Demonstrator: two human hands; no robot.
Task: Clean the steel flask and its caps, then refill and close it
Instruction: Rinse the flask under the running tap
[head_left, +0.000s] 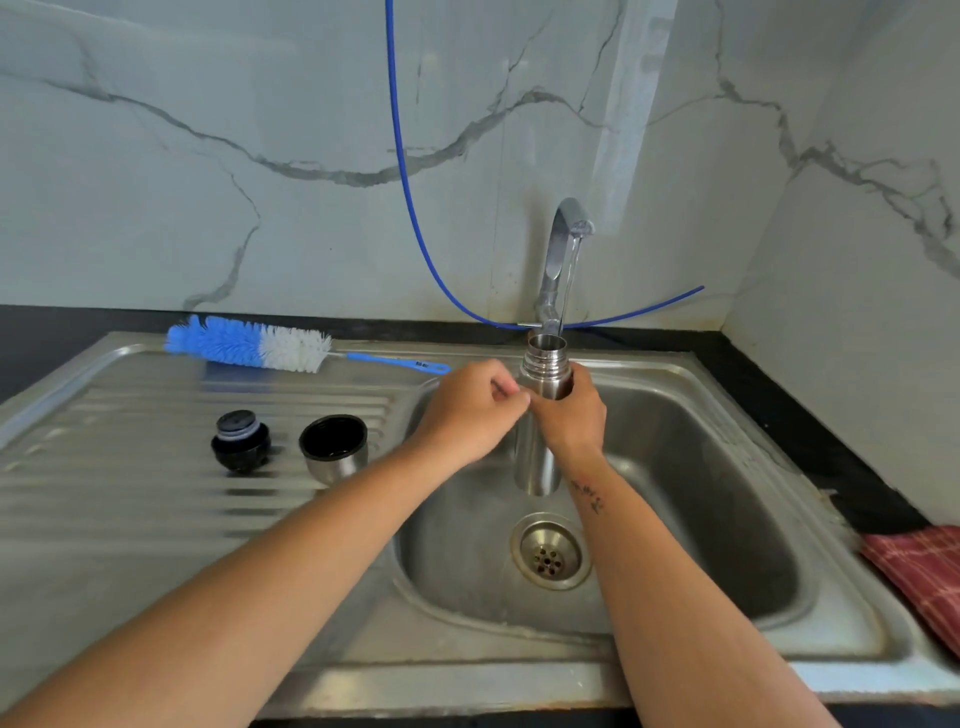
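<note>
Flask (537, 457) stands upright over the sink (727, 467) bowl, its open threaded mouth right under the tap (563, 244), from which a thin stream of water runs down into it. Right hand (569, 421) is curled round the upper body of the flask just below the threads and grips it. Left hand (470, 410) sits at 9 o'clock of the flask, fingers curled, fingertips meeting the right hand's at the flask's side; whether it actually grips the steel I cannot tell. The flask's base hangs above the drain (550, 553), which lies at 6 o'clock of it.

On the ribbed drainboard (130, 519), at 9 o'clock of the hands, the steel cup cap (335, 449) lies on its side with its dark inside showing. Just beside it, further toward 9 o'clock, the black stopper (240, 441) stands apart from it. A bottle brush (249, 344) with blue and white bristles lies along the sink's back rim at 10 o'clock, handle pointing toward the flask. A blue hose (402, 171) hangs down the marble wall and loops behind the tap. A red checked cloth (922, 577) rests on the dark table at 4 o'clock.
</note>
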